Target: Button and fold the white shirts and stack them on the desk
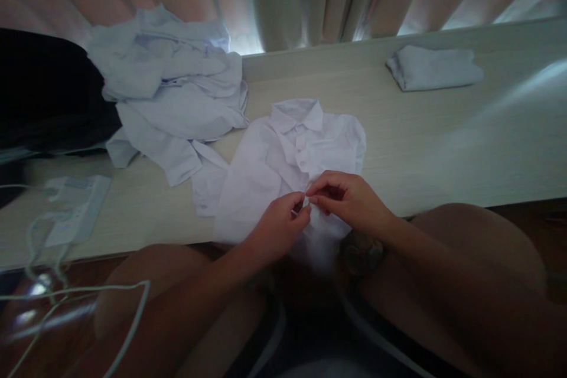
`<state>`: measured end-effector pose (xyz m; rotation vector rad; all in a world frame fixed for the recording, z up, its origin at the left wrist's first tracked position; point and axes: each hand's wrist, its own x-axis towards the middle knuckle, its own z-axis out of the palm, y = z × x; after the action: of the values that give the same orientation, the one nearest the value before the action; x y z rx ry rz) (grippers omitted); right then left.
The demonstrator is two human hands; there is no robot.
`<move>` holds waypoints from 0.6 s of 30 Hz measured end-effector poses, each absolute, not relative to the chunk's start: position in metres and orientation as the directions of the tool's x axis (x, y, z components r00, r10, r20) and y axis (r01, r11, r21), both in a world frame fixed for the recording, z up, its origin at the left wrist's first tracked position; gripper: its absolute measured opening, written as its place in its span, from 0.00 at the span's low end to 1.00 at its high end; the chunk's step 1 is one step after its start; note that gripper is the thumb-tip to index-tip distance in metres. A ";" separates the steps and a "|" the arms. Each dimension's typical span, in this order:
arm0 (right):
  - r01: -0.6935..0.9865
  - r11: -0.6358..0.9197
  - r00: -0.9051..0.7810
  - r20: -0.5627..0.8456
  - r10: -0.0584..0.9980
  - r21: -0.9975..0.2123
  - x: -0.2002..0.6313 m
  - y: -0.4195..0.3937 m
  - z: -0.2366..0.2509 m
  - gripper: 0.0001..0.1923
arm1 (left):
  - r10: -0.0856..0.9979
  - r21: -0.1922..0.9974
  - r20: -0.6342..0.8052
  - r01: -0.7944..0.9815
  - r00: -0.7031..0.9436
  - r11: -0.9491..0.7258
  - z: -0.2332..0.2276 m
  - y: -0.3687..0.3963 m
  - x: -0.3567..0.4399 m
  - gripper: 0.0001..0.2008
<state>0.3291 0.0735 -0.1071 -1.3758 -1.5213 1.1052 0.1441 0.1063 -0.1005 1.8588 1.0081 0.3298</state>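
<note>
A white collared shirt (261, 159) lies front side up on the pale table, its collar pointing away from me and its lower part hanging over the near edge. Some buttons show on the placket below the collar. My left hand (287, 212) pinches the placket edge about halfway down. Right beside it, my right hand (341, 195) pinches the same strip of cloth, thumb and forefinger together. The fingertips of both hands almost meet. Whatever button or buttonhole sits between them is hidden.
A heap of rumpled white shirts (172, 82) lies at the back left, beside a black bag-like object (48, 88). A folded white cloth (436, 68) rests at the back right. A white power strip (80, 209) with cables sits at the left. Curtains (283, 0) hang behind the table (443, 147).
</note>
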 end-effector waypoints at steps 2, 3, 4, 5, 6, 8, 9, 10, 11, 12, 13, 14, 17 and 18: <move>0.318 0.034 -0.106 0.001 0.994 -0.948 0.330 0.074 -0.107 0.06 | 0.753 0.852 -0.197 0.489 0.628 -0.185 -0.100 0.106 0.144 0.08; 0.317 0.031 -0.111 -0.005 0.994 -0.948 0.331 0.075 -0.107 0.07 | 0.751 0.857 -0.195 0.482 0.631 -0.182 -0.100 0.106 0.144 0.08; 0.316 0.025 -0.115 -0.013 0.993 -0.949 0.331 0.075 -0.107 0.08 | 0.748 0.860 -0.194 0.476 0.635 -0.182 -0.100 0.106 0.144 0.08; 0.314 0.017 -0.120 -0.022 0.993 -0.949 0.332 0.075 -0.107 0.08 | 0.745 0.861 -0.192 0.474 0.639 -0.184 -0.100 0.106 0.144 0.08; 0.312 0.011 -0.125 -0.030 0.992 -0.950 0.332 0.076 -0.107 0.08 | 0.743 0.861 -0.190 0.473 0.641 -0.188 -0.101 0.106 0.144 0.08; 0.312 0.004 -0.135 -0.040 0.990 -0.950 0.332 0.076 -0.107 0.08 | 0.741 0.856 -0.185 0.477 0.645 -0.201 -0.101 0.106 0.143 0.08; 0.313 0.002 -0.139 -0.043 0.989 -0.950 0.333 0.076 -0.108 0.08 | 0.741 0.852 -0.184 0.481 0.646 -0.207 -0.101 0.106 0.143 0.08; 0.310 0.000 -0.142 -0.046 0.989 -0.951 0.333 0.076 -0.108 0.09 | 0.740 0.848 -0.182 0.485 0.647 -0.215 -0.101 0.106 0.142 0.09; 0.304 -0.004 -0.147 -0.051 0.988 -0.953 0.334 0.076 -0.108 0.09 | 0.740 0.843 -0.181 0.490 0.648 -0.222 -0.101 0.106 0.142 0.10; 0.297 -0.012 -0.154 -0.061 0.986 -0.955 0.334 0.077 -0.108 0.09 | 0.738 0.839 -0.181 0.493 0.650 -0.228 -0.101 0.106 0.142 0.11; 0.287 -0.023 -0.165 -0.073 0.984 -0.958 0.335 0.077 -0.108 0.09 | 0.737 0.838 -0.180 0.494 0.652 -0.233 -0.102 0.107 0.141 0.12; 0.275 -0.035 -0.178 -0.087 0.980 -0.961 0.336 0.078 -0.108 0.09 | 0.736 0.838 -0.175 0.492 0.654 -0.237 -0.102 0.107 0.141 0.12; 0.244 -0.067 -0.215 -0.122 0.969 -0.967 0.338 0.079 -0.106 0.10 | 0.730 0.835 -0.153 0.482 0.666 -0.265 -0.103 0.107 0.140 0.12; 0.242 -0.074 -0.222 -0.129 0.967 -0.968 0.339 0.080 -0.105 0.10 | 0.725 0.831 -0.148 0.482 0.673 -0.277 -0.103 0.107 0.140 0.12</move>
<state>0.3390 0.0798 -0.1052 -1.3399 -1.5142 1.3455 0.1401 0.1074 -0.1035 1.9374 0.9404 0.3221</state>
